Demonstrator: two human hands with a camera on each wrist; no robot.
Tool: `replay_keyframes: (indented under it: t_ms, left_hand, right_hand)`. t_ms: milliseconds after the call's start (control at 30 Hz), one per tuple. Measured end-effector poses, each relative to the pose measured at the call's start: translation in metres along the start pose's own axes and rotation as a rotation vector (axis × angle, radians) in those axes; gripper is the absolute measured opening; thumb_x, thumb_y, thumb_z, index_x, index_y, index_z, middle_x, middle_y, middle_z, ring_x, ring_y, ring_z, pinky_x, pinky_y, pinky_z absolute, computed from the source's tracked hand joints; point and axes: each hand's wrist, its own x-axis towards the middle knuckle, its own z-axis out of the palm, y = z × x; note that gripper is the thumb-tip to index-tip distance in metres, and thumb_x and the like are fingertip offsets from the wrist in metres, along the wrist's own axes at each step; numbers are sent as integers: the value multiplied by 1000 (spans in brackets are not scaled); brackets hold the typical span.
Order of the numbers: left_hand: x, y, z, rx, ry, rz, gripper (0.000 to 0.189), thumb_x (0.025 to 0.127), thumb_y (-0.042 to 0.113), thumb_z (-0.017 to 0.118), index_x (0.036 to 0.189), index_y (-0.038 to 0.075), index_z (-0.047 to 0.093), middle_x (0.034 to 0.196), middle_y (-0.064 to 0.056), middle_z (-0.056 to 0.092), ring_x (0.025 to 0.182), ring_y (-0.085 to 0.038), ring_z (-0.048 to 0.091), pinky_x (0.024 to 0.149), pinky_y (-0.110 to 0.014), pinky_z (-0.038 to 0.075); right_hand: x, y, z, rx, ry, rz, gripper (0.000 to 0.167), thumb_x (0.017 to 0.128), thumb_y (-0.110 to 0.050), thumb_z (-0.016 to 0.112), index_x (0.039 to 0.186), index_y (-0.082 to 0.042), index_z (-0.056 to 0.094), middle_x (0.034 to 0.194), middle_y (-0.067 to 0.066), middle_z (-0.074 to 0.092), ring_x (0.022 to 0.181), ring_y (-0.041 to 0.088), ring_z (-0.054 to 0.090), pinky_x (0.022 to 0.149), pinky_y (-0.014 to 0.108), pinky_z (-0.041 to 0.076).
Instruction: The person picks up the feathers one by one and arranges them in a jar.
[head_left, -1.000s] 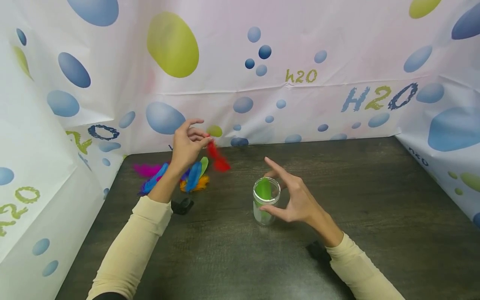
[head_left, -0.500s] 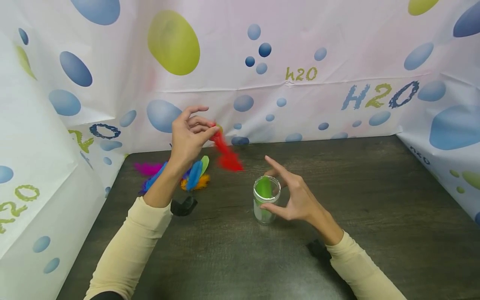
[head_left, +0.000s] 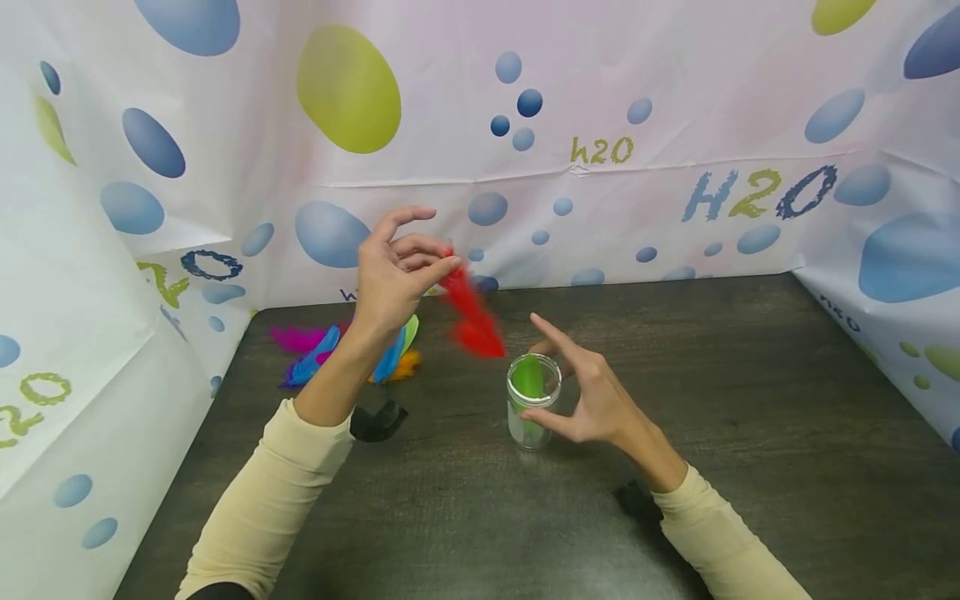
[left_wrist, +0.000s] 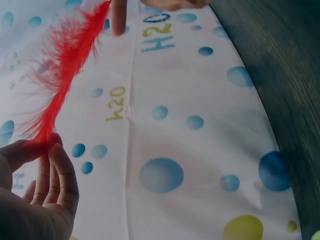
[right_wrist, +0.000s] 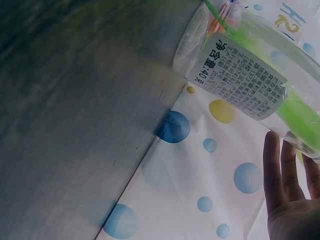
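My left hand (head_left: 393, 279) pinches a red feather (head_left: 476, 321) by its quill between thumb and fingers. The feather hangs tip-down in the head view, its tip just left of and above the jar's mouth. In the left wrist view the fluffy red feather (left_wrist: 70, 65) reaches up from the pinch. A clear jar (head_left: 525, 435) stands upright and uncapped on the table, with a green feather (head_left: 529, 379) inside. My right hand (head_left: 600, 400) holds the jar near its rim, thumb in front and fingers behind. A printed white label (right_wrist: 240, 75) shows on its side.
Several loose feathers lie at the table's back left: magenta (head_left: 296, 338), blue (head_left: 307, 367), orange (head_left: 407, 364) and light green (head_left: 410, 330), partly hidden by my left forearm. A white dotted sheet (head_left: 450, 100) rises behind the dark table (head_left: 712, 358).
My left hand has moved up and to the right, carrying the red feather away from the feather pile toward the jar. The right hand and the jar have stayed in place.
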Motion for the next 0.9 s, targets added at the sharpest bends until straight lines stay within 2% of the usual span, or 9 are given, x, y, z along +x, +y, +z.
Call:
replay_keyframes:
  t_ms: [133,200,367,433,567,667,833,900]
  left_hand:
    - [-1,4,7,-60,-26,-42,52,88,-14,73,135,-3,55,83,6,73,75,-11,74,69,-25,61]
    - [-2,6,11,-87,-40,-68,51,88,-13,73,135,-2,55,83,6,74,77,-12,74,67,-24,60]
    - [-3,9,19,-121,-54,-104,50,89,-13,72,134,-1,55,85,4,74,79,-13,75,71,-25,60]
    - [-4,10,22,-118,-55,-101,50,89,-13,73,134,-1,55,85,3,74,79,-13,75,73,-26,61]
    - [-6,11,27,-112,-70,-82,51,88,-13,73,134,-3,54,89,-7,75,79,-14,75,82,-31,63]
    - [-8,11,30,-102,-84,-70,52,87,-14,74,134,-4,54,91,-14,75,79,-14,75,85,-35,62]
    - [-10,9,33,-81,-94,-46,52,87,-13,75,134,-3,54,92,-19,74,77,-15,74,82,-34,63]
    - [-11,8,34,-90,-98,-40,53,87,-14,75,134,-4,53,89,-14,75,77,-15,74,82,-32,62]
  right_hand:
    - [0,0,-1,15,-5,4,96,88,-48,79,159,-1,34,114,11,71,101,24,70,64,31,59]
    - [0,0,-1,18,-8,12,96,86,-42,82,159,-2,34,114,11,71,101,24,70,63,33,60]
    - [0,-1,-2,20,-18,30,99,81,-31,87,160,-2,34,115,11,71,102,25,69,60,38,58]
    - [1,-2,-2,17,-18,31,98,83,-34,86,159,-2,34,115,11,71,102,25,69,60,37,58]
    - [1,-1,-3,20,-11,25,96,86,-41,82,158,0,35,115,12,71,101,25,69,60,39,59]
    - [1,-1,-3,28,-11,30,97,85,-38,84,159,-1,35,116,13,71,102,27,69,62,41,61]
    - [2,-3,-3,26,-17,43,98,82,-33,87,159,-1,34,118,13,71,104,27,69,63,42,62]
    - [2,-2,-3,24,-16,40,97,85,-39,84,158,2,34,118,13,71,104,27,69,63,40,61]
